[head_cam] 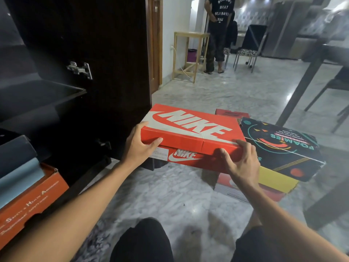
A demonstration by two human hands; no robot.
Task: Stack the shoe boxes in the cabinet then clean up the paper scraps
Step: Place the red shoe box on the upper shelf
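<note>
An orange Nike shoe box (pixel 188 133) hangs above the marble floor between both my hands. My left hand (pixel 140 146) grips its near left corner, thumb on the front of the lid. My right hand (pixel 241 161) grips the near right corner, fingers curled over the lid's edge. To the right a black Foamies box (pixel 283 148) lies on a yellow box (pixel 273 179), with red boxes (pixel 231 112) under and behind them. The dark cabinet (pixel 85 44) stands open at the left. On its lower shelf sit an orange box (pixel 32 201) and grey-blue boxes (pixel 17 163).
The open cabinet door (pixel 117 53) stands between the shelves and the boxes. A dark table leg (pixel 302 86) and chairs are at the right. A person (pixel 219 31) stands far back beside a wooden stool (pixel 188 53). My knees (pixel 143 241) are at the bottom edge.
</note>
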